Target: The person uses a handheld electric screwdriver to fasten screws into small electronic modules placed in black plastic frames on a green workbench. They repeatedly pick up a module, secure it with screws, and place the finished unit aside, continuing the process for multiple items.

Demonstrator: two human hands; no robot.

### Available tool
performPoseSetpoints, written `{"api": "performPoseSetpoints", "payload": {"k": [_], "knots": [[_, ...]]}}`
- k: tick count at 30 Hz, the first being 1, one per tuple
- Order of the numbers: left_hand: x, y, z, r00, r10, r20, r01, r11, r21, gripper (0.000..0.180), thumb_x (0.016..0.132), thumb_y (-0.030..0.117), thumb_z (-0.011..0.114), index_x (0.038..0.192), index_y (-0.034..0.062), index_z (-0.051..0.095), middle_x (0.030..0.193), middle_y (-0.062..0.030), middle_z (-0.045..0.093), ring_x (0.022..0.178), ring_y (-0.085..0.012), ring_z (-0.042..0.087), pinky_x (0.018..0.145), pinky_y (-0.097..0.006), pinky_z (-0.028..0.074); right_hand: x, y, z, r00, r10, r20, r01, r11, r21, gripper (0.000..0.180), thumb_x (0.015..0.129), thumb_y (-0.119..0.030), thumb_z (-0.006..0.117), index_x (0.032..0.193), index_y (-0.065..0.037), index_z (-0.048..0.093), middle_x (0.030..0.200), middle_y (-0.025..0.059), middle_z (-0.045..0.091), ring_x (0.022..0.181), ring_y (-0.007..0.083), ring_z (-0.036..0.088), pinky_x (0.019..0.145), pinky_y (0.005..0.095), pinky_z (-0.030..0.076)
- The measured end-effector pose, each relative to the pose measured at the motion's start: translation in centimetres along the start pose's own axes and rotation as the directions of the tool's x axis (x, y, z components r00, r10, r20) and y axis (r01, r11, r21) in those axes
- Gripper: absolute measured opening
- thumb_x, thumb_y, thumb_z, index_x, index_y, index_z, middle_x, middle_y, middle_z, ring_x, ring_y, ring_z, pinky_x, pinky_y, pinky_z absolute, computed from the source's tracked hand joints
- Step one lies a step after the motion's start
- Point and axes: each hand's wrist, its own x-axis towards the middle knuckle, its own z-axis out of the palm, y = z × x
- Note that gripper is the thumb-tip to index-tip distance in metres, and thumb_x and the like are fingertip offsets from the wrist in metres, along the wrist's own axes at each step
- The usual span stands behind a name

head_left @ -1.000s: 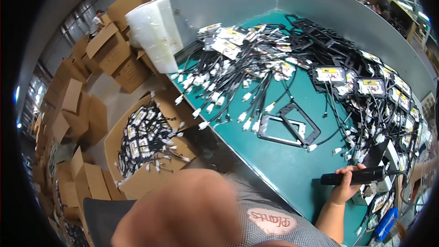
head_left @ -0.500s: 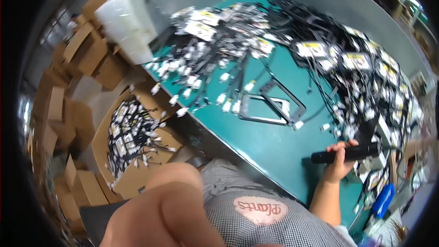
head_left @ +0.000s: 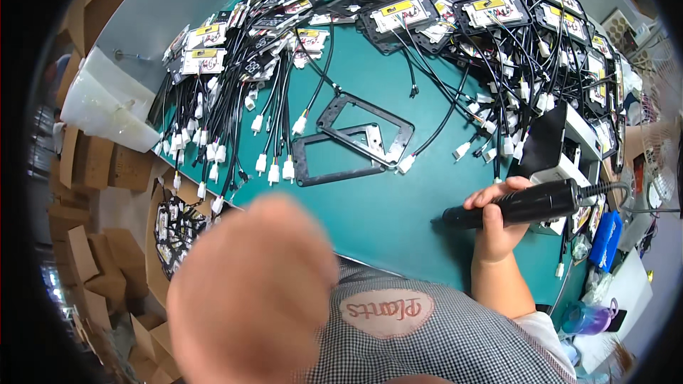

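— What fills the view, biggest first?

— The teal table (head_left: 370, 192), covered on its far side with a tangle of black cable harnesses (head_left: 498, 50) with white plugs and labelled black plates. Close to the camera a large blurred left hand (head_left: 252, 288) blocks the lower left; it is too smeared to tell whether it is open or closed, or whether it holds anything.

— And the other hand?

— The right hand (head_left: 498, 220) is curled tight around a black electric screwdriver (head_left: 516, 208) — fingers wrapped over the top of the barrel, thumb underneath. The tool lies nearly level just above the table, its tip pointing away from the palm toward the person's left, its cord trailing off past the knuckles to the right.

— What lies near it?

— Beyond the tool's tip and farther out on the table, two black rectangular frames (head_left: 356, 139) lie overlapped, well apart from the hand. Just behind the fingers stands a white and black box (head_left: 562, 146); to the outer side of the wrist sits a blue object (head_left: 606, 236).
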Motion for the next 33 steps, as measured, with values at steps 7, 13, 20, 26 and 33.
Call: {"api": "performPoseSetpoints", "payload": {"k": [7,13,20,26,33], "knots": [[5.3,-18.3,-5.5,0.905,-0.322,-0.278,0.408,0.475,0.780,0.031,0.081,0.020,0.068,0.107,0.0038,0.066,0.098,-0.0076,0.063,0.086,-0.0194,0.060,0.080,-0.030,0.047,-0.1,-0.1,-0.2,0.999,0.033,-0.014,-0.033,0.999,0.032,0.052,0.081,-0.007,0.071,0.120,-0.004,0.035,0.082,0.0119,0.058,0.072,0.0194,0.060,0.068,0.0368,0.055],[6.7,-34.2,-10.1,0.847,-0.500,-0.179,0.243,0.065,0.968,0.035,0.084,0.023,0.062,0.117,0.0105,0.064,0.120,-0.0134,0.061,0.112,-0.0316,0.056,0.097,-0.043,0.044,0.1,0.0,-0.6,0.998,0.062,-0.026,-0.061,0.998,0.033,0.052,0.081,-0.008,0.072,0.117,-0.003,0.035,0.081,0.0123,0.059,0.070,0.0209,0.061,0.067,0.0373,0.056],[7.6,-37.5,-11.2,0.845,-0.518,-0.136,0.077,-0.135,0.988,0.021,0.085,0.027,0.059,0.091,0.0107,0.070,0.094,-0.0113,0.067,0.094,-0.0312,0.063,0.082,-0.045,0.050,0.2,-0.2,-0.6,0.996,0.080,-0.035,-0.079,0.996,0.032,0.052,0.080,-0.005,0.071,0.117,-0.002,0.035,0.080,0.0133,0.060,0.071,0.0216,0.062,0.068,0.0366,0.056],[10.5,-29.8,-13.3,0.783,-0.453,-0.426,0.523,0.110,0.845,0.039,0.083,0.044,0.062,0.099,0.0086,0.070,0.090,-0.0132,0.070,0.087,-0.0294,0.066,0.077,-0.040,0.050,0.2,-0.4,-0.3,0.995,0.081,-0.056,-0.079,0.996,0.041,0.050,0.081,-0.003,0.069,0.117,-0.002,0.036,0.081,0.0120,0.059,0.071,0.0196,0.061,0.069,0.0355,0.056],[8.1,-21.1,-13.0,0.600,-0.677,-0.426,0.730,0.681,-0.056,0.039,0.094,0.041,0.055,0.092,0.0028,0.062,0.069,0.0012,0.056,0.063,-0.0091,0.051,0.060,-0.023,0.042,0.3,-1.1,-0.3,0.995,0.063,-0.076,-0.059,0.997,0.055,0.045,0.081,0.003,0.063,0.119,-0.002,0.041,0.080,0.0092,0.056,0.070,0.0179,0.058,0.066,0.0352,0.054]]}}
